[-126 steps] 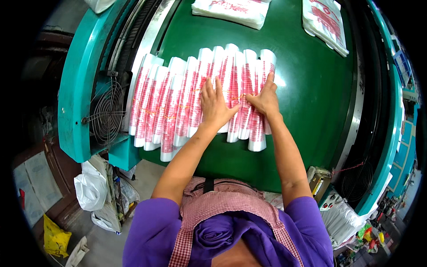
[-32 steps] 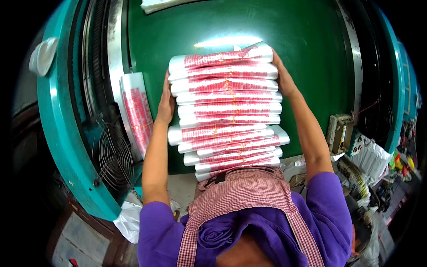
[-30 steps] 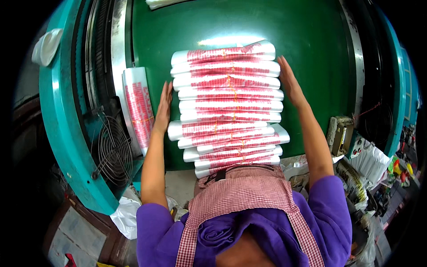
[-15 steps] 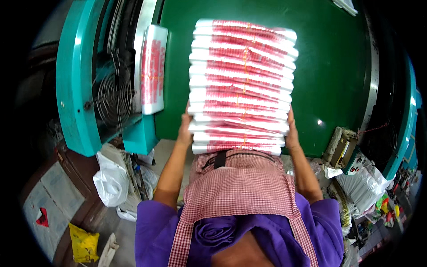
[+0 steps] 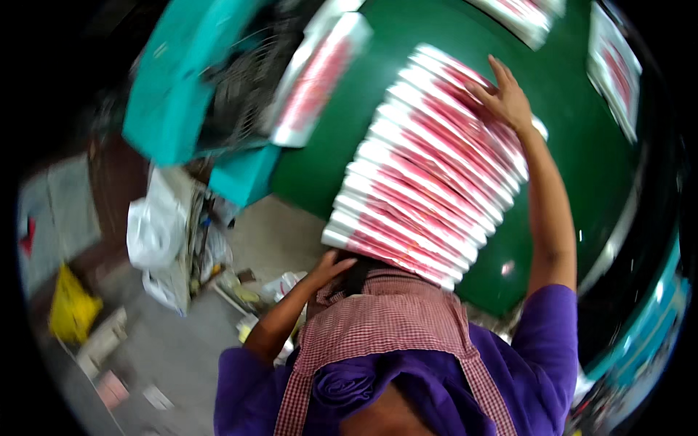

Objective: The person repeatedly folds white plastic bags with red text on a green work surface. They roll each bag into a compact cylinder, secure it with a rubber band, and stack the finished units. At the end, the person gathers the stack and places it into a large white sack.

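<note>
A row of overlapping, flattened bundles of what look like red-and-white plastic bags (image 5: 429, 171) lies slantwise on the green table (image 5: 574, 51). My right hand (image 5: 507, 102) reaches over its far right end, fingers spread and resting on or just above the last bundles. Down at the row's near left corner is my left hand (image 5: 331, 270), fingers stretched out beside my checked apron (image 5: 385, 316). It holds nothing that I can see. Whether it touches the nearest bundle cannot be made out. The picture is partly smeared by motion.
Another red-and-white bundle (image 5: 323, 80) stands at the table's left edge, beside a teal machine frame (image 5: 174, 80) with a wire-guarded fan. More bundles (image 5: 520, 16) lie at the far edge, and one (image 5: 614, 73) at the right. A white plastic bag (image 5: 154, 225) hangs low on the left.
Both hands have left the row's sides: the right reached to its far end, the left drew back to the near corner. The view has turned, so the row now appears slanted.
</note>
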Available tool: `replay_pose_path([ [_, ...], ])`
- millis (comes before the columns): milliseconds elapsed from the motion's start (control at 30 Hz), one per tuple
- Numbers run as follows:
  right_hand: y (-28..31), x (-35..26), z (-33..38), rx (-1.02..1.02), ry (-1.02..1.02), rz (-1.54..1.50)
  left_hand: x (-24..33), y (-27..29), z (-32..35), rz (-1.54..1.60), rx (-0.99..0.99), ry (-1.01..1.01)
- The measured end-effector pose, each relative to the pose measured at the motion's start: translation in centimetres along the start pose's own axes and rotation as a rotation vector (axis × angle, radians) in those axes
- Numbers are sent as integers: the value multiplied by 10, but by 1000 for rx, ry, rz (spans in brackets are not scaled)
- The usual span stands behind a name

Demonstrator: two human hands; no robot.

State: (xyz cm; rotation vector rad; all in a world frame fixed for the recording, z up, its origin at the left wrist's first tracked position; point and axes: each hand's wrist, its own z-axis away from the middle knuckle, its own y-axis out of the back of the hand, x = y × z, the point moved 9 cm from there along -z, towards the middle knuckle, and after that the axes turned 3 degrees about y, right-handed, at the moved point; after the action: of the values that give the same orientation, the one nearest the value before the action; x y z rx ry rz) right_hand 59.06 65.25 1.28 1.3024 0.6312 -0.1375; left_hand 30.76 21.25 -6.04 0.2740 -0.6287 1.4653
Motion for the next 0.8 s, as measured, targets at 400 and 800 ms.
replay_pose_path([
  [400, -100, 52, 114, -349, -243, -660, 92, -19, -70, -160, 274, -172],
  [800, -141, -33, 300, 109, -479, -950, 137, 38, -65, -701, 256, -121],
])
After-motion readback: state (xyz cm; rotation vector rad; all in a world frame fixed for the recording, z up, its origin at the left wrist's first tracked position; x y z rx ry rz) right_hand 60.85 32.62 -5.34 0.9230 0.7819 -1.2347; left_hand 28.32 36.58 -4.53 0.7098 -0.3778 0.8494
